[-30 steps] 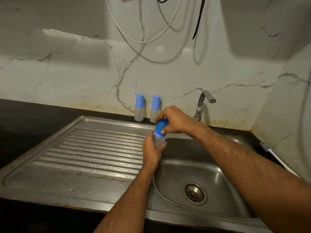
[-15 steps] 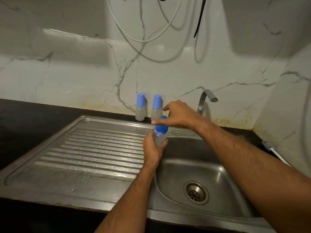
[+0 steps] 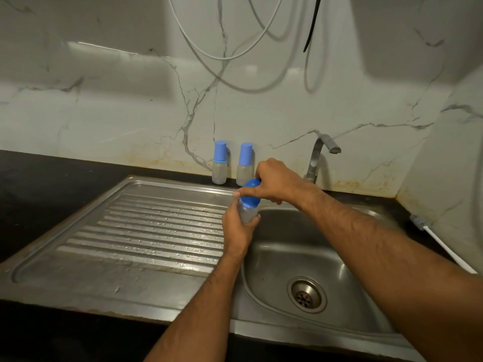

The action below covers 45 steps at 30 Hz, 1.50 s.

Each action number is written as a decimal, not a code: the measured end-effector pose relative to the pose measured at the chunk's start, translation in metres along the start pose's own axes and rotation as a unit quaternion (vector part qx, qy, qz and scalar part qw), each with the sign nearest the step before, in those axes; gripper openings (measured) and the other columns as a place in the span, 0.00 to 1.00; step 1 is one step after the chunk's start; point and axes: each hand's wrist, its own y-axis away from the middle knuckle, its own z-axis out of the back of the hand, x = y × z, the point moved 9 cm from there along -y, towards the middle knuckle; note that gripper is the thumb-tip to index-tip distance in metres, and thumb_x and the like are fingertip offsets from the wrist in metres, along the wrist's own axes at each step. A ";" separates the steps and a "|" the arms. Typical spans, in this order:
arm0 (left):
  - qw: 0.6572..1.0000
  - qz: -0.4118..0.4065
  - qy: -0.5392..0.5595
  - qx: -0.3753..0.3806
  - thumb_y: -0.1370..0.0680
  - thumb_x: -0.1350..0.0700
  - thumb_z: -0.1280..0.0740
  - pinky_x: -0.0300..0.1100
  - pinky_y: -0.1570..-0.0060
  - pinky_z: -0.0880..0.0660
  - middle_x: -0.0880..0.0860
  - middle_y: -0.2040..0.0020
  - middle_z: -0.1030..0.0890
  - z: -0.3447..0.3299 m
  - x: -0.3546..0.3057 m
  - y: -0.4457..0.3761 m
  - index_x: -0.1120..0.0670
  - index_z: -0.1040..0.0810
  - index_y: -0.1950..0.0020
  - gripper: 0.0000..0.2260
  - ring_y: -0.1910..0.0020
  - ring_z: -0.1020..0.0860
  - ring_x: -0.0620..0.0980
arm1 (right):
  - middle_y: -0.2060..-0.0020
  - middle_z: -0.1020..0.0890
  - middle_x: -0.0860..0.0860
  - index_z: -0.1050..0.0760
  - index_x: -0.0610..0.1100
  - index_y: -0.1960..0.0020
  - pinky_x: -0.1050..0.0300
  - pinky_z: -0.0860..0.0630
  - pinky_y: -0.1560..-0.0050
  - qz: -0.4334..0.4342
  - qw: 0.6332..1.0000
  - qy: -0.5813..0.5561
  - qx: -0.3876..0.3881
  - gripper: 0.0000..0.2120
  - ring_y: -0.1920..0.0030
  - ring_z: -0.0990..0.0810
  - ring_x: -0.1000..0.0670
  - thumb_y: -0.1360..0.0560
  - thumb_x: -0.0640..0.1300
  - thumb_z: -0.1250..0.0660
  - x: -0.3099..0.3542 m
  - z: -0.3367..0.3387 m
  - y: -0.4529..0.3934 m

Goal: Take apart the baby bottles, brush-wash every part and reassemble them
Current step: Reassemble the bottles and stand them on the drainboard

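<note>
L hand [image 3: 239,227] grasps bottle [image 3: 248,211] body upright over sink [image 3: 366,304] basin's left rim, steadying it; R hand [image 3: 277,181] clenched round blue cap [image 3: 250,193], prob. to twist. 2 capped bottles [image 3: 219,163] wait at back edge.

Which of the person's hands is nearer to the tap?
Right. The right hand grips the held bottle's blue cap just left of the tap; the left hand is lower, farther away.

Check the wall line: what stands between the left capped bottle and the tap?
In the head view, only the second capped bottle stands between the left capped bottle and the tap; the right hand overlaps the foreground.
</note>
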 end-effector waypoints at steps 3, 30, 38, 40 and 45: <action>1.000 -0.001 -0.002 0.000 0.26 0.59 0.24 0.27 0.51 0.31 0.47 0.43 0.21 -0.003 -0.002 0.002 0.52 0.26 0.34 0.22 0.45 0.24 0.41 | 0.72 0.21 0.47 0.24 0.41 0.62 0.58 0.20 0.67 -0.025 1.000 0.016 -0.006 0.33 0.74 0.19 0.50 0.32 0.74 0.31 -0.007 0.005 0.003; 0.999 0.036 0.021 -0.021 0.28 0.60 0.23 0.33 0.53 0.25 0.49 0.48 0.19 0.010 0.007 -0.003 0.53 0.24 0.38 0.21 0.51 0.21 0.44 | 0.41 0.17 0.50 0.23 0.47 0.29 0.54 0.22 0.41 0.052 0.996 -0.012 0.071 0.29 0.47 0.19 0.52 0.28 0.45 0.21 0.014 0.016 -0.006; 0.999 0.025 0.031 -0.027 0.28 0.60 0.23 0.46 0.47 0.20 0.50 0.49 0.18 0.006 0.010 0.001 0.54 0.23 0.39 0.19 0.50 0.19 0.48 | 0.41 0.17 0.48 0.21 0.43 0.33 0.61 0.29 0.48 0.055 0.997 0.041 0.032 0.23 0.47 0.21 0.51 0.27 0.44 0.22 0.015 -0.003 -0.011; 0.999 0.031 0.019 -0.027 0.28 0.59 0.23 0.46 0.46 0.20 0.50 0.49 0.18 0.008 0.014 0.003 0.53 0.23 0.40 0.18 0.50 0.19 0.46 | 0.41 0.18 0.47 0.21 0.42 0.34 0.61 0.28 0.48 0.053 0.997 0.046 0.026 0.23 0.45 0.20 0.50 0.27 0.43 0.23 0.017 -0.011 -0.011; 0.999 0.034 0.006 -0.025 0.26 0.58 0.24 0.34 0.49 0.23 0.44 0.50 0.21 0.006 0.013 0.001 0.51 0.24 0.38 0.19 0.51 0.21 0.40 | 0.50 0.17 0.46 0.20 0.40 0.41 0.60 0.23 0.53 0.031 0.999 0.025 -0.005 0.18 0.54 0.20 0.51 0.28 0.44 0.23 0.010 -0.011 -0.015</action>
